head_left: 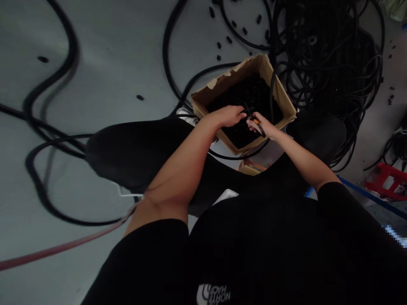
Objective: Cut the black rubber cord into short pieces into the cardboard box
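Note:
Over an open cardboard box (288,99), my right hand (265,126) grips a pair of scissors (261,129) with black and orange handles. Their dark blades point up and away, toward the fingertips of my left hand (232,116). That hand is closed, its fingers pinched at something small and dark that I cannot make out against the box's contents. Many black pieces (254,87) fill the box, too dark to tell apart. A black hose (272,91) runs over the box's right part, close to my right hand.
A large tangle of black hose (330,63) lies beyond the box at the right. Short black pieces (229,40) are scattered on the floor. More thick hose (71,46) curves across the left. A red object (386,182) sits at the far right.

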The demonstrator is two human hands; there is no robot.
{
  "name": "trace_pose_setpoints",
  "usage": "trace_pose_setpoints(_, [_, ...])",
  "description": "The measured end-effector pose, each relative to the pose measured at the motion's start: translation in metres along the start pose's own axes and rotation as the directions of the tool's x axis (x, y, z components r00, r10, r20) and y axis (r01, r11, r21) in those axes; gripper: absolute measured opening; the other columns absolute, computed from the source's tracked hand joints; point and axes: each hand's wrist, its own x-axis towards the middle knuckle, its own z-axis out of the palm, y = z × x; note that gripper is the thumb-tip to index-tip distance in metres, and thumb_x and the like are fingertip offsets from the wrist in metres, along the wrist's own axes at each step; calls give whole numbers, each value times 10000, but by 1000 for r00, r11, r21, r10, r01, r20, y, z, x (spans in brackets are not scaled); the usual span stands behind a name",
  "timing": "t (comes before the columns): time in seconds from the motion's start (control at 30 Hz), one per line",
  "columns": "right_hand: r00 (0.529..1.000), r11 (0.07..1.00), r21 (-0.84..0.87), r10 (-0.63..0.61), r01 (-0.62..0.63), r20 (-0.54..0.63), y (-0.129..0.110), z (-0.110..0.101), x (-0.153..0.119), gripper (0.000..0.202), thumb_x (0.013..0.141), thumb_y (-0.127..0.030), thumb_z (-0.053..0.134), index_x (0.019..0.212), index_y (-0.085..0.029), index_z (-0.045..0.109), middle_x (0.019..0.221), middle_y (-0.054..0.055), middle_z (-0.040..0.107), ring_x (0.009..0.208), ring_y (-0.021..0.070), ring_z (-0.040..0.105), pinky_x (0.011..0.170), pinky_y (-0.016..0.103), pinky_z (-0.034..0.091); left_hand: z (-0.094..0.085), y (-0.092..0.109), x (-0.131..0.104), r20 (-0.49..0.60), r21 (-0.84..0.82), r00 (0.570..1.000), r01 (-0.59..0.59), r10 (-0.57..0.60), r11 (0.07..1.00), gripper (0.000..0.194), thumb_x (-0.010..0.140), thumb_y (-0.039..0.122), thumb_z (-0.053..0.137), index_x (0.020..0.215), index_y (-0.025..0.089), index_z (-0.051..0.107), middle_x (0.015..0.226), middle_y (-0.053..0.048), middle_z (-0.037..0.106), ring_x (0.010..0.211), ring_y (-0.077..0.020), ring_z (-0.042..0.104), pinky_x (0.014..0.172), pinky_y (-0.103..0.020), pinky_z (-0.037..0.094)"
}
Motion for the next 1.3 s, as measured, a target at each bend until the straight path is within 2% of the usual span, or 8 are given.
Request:
trace_pose_setpoints(0.2, [1000,998,-55,-2,3,10,-6,-5,0,383,1143,-401,926,1082,-253,577,787,-68,621,661,94,597,548,128,468,-5,10,-6,16,-27,1000,11,-11,1000,524,1217,343,437,1567,160,782,1543,-205,830,1466,-377,784,1202,-410,587])
trace_pose_setpoints(0.37, [998,995,-83,-57,57,3,-13,-11,-3,555,1082,-604,981,1023,-267,544,679,-99,510,550,89,464,460,154,401,-5,10,-8,-58,-97,996,58,-64,994,530,1240,377,442,1628,147,721,1587,-217,803,1487,-374,771,1221,-410,580])
trace_pose_setpoints(0.47, [999,995,-96,-40,37,-34,-14,-11,-4,545,1099,-625,958,1008,-263,561,642,-93,510,518,95,458,427,163,382,-3,3,-8,-110,-162,988,87,-106,983,561,1207,399,561,1700,142,638,1568,-225,803,1459,-379,774,1212,-433,590])
trace_pose_setpoints(0.63, [997,993,-116,21,-30,-75,-14,-11,-4,488,1123,-557,949,1007,-259,579,605,-92,527,478,100,464,394,165,376,1,-7,-6,-131,-164,989,49,-71,985,556,1162,328,618,1693,166,627,1455,-213,837,1407,-381,786,1187,-458,611])
trace_pose_setpoints(0.83, [997,984,-167,55,-64,-54,-10,-10,-9,478,1128,-441,963,949,-245,565,590,-80,540,454,84,451,375,151,348,0,-4,-8,-95,-97,990,91,-101,991,493,1199,313,568,1658,149,639,1521,-241,812,1456,-391,776,1188,-426,596])
trace_pose_setpoints(1.03, [983,983,-5,183,-183,-10,-1,-4,-6,248,1241,-304,752,1079,-252,572,738,-24,681,609,145,700,506,173,571,-3,-6,-11,-173,-150,973,128,-153,980,485,1227,367,593,1672,183,652,1524,-216,818,1472,-393,771,1233,-453,582])
trace_pose_setpoints(1.13, [990,989,42,138,-138,15,1,-3,-3,182,1195,-240,795,1118,-238,630,845,4,734,730,143,763,598,158,606,-1,-8,-7,-179,-188,970,130,-164,974,505,1203,347,649,1664,139,656,1542,-241,806,1489,-399,766,1235,-445,582])
trace_pose_setpoints(1.3, [999,998,55,33,-35,43,-1,-5,1,198,1153,-218,840,1120,-247,647,890,-11,726,786,131,747,639,154,596,4,-5,0,-164,-180,981,76,-106,981,494,1176,347,650,1626,148,691,1533,-220,819,1464,-391,774,1224,-449,589])
